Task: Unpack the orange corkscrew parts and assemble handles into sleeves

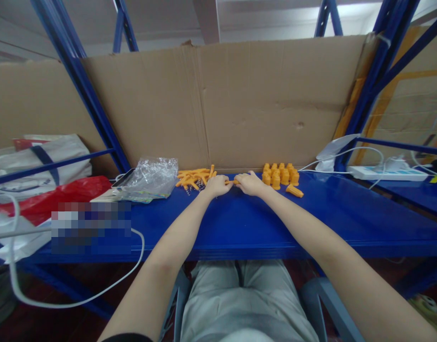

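Note:
Both hands meet over the blue table's back half, fingers bent around a small orange plastic piece (234, 182) that shows between them. My left hand (218, 185) is closed on its left end, and my right hand (251, 184) on its right end; the fingers hide most of it. Just left of my left hand lies a pile of orange-handled corkscrews (193, 177), with dark metal spirals showing. To the right of my right hand stand several orange ribbed plastic caps (279, 175) in rows. One more orange ribbed cap (294, 191) lies on its side in front of them.
A clear plastic bag (150, 179) and a red bag (61, 197) lie left on the blue table (246, 228). A white cable (142, 247) loops over the front edge. Cardboard (257, 104) walls the back. A power strip (389, 173) sits right.

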`<act>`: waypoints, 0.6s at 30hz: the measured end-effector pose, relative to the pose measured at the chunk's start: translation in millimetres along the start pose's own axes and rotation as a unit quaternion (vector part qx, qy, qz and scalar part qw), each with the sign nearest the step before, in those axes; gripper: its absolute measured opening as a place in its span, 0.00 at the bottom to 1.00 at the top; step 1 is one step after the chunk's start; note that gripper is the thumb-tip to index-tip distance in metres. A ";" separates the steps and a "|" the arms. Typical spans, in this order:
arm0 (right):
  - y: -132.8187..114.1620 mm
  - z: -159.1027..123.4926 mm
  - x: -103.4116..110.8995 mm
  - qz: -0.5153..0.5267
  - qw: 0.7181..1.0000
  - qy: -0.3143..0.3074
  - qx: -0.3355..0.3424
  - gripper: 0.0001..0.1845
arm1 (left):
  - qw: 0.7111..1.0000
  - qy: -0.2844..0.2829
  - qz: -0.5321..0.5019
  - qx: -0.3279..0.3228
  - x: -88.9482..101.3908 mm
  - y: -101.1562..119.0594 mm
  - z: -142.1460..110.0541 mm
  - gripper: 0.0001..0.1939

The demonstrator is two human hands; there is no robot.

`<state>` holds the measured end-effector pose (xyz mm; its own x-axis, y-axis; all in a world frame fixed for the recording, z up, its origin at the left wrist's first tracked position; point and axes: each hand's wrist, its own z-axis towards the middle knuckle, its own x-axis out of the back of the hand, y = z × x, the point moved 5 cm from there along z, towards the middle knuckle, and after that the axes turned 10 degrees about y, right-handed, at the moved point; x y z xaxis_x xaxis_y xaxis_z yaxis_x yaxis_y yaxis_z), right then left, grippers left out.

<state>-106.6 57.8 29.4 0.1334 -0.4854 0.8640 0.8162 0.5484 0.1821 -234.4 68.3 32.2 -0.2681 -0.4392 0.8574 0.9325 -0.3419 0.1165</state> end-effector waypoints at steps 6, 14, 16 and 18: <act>2.3 0.7 2.8 -0.033 0.999 0.024 0.004 0.13 | 1.000 -0.009 -0.014 0.008 -0.6 0.9 0.5 0.16; 7.0 -0.4 1.1 -0.030 0.999 0.013 -0.019 0.15 | 1.000 -0.015 -0.007 0.011 -0.9 2.9 -0.5 0.17; 7.9 -0.7 1.1 -0.033 0.999 0.009 -0.025 0.15 | 1.000 -0.010 -0.015 0.015 -2.4 2.7 0.2 0.17; 8.6 -0.4 1.9 -0.037 0.999 0.013 -0.028 0.15 | 0.999 -0.005 -0.036 0.025 -4.7 1.2 2.2 0.16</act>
<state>-99.1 61.3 32.4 0.0847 -0.5408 0.8369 0.8543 0.4717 0.2183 -231.5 71.8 29.4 -0.3337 -0.4069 0.8503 0.9215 -0.3309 0.2033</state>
